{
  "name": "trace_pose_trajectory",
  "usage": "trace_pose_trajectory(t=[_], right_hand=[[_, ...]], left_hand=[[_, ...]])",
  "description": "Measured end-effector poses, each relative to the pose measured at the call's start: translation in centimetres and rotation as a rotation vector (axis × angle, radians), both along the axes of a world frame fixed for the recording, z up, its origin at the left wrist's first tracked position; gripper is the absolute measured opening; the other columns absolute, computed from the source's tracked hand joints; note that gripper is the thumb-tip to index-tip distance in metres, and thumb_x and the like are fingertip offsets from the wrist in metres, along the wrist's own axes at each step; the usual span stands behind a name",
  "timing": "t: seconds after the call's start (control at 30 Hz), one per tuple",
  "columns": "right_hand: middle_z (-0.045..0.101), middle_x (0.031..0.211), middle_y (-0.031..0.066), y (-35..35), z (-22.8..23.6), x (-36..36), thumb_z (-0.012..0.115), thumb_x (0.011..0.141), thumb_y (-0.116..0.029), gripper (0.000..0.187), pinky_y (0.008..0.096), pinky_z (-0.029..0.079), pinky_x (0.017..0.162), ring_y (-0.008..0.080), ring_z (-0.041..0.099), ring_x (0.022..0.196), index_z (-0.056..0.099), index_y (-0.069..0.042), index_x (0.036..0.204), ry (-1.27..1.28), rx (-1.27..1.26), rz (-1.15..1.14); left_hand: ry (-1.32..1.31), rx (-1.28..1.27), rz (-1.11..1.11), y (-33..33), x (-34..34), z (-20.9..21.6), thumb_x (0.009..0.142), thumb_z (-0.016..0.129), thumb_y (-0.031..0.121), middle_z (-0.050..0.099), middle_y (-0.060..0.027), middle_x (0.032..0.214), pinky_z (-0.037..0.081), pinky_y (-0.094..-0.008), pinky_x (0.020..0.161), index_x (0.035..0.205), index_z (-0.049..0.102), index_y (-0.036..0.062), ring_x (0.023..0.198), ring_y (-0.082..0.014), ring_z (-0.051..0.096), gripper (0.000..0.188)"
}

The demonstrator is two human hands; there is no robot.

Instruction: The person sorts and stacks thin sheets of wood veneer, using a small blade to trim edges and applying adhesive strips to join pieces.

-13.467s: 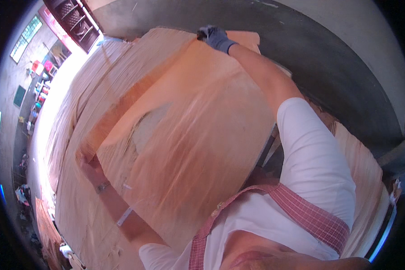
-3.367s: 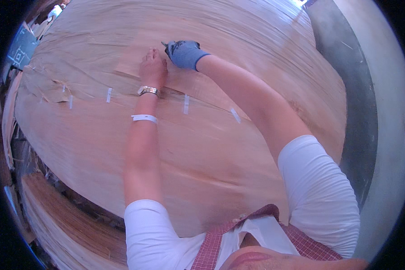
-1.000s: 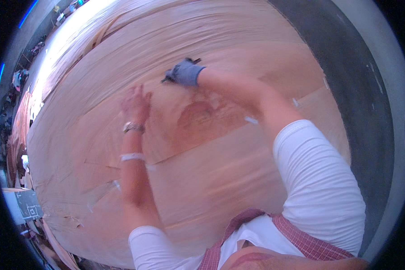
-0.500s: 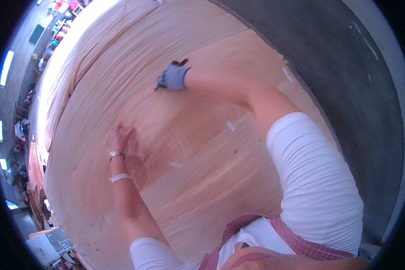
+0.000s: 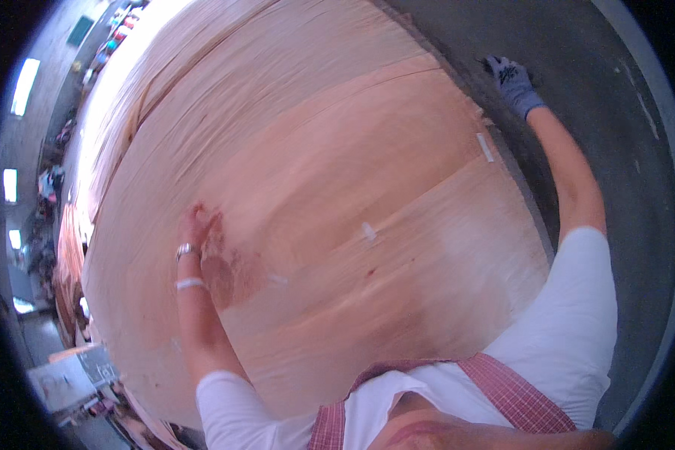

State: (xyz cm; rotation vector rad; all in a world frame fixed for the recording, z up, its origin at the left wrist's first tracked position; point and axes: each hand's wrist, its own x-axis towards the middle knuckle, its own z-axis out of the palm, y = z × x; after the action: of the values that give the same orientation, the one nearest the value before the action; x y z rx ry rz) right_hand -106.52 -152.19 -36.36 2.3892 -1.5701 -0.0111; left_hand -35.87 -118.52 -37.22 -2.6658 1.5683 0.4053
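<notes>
Held left hand (image 5: 193, 225) over the veneer sheet (image 5: 345, 142) atop the stack (image 5: 225, 67), with fingers loosely open and apparently empty, and gloved right hand (image 5: 513, 84) beyond its edge, with grip impossible to tell, presumably during sheet fitting, next requiring an inward reach.

Short-sleeved white shirt (image 5: 570, 300) under red checked apron straps (image 5: 521, 397). Right hand (image 5: 511, 78) — blue-grey glove (image 5: 529, 102), dark markings. Left arm (image 5: 206, 330) — watch (image 5: 185, 250), seemingly metal; white band (image 5: 190, 283).

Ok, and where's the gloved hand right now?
In the head view, the gloved right hand is at upper right, past the wood sheets' right edge, against the dark grey surface.
</notes>
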Motion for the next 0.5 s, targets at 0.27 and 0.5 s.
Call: trace_pose_trajectory(t=[0.27,0.5], right_hand=[[0.059,0.097,0.0095,12.2,-4.3,16.9,0.058,0.086,-0.025,0.023,0.0411,0.045,0.078,0.0277,0.057,0.091,0.059,-0.012,0.105,-0.488,-0.112,0.383],[0.059,0.097,0.0110,12.0,-4.6,15.4,0.057,0.087,-0.027,0.023,0.0428,0.044,0.080,0.0298,0.056,0.091,0.059,-0.012,0.105,-0.485,-0.084,0.355]], left_hand=[[-0.295,-0.442,-0.416,-15.8,-14.3,-1.8,0.088,0.056,0.032,0.064,-0.0141,0.113,0.041,-0.0540,0.092,0.115,0.060,0.0103,0.107,-0.0329,0.059,0.034],[-0.287,-0.293,-0.406,-17.6,-18.7,2.9,0.087,0.052,0.015,0.062,-0.0097,0.109,0.038,-0.0525,0.090,0.105,0.061,0.0108,0.105,-0.0294,0.058,0.020]])
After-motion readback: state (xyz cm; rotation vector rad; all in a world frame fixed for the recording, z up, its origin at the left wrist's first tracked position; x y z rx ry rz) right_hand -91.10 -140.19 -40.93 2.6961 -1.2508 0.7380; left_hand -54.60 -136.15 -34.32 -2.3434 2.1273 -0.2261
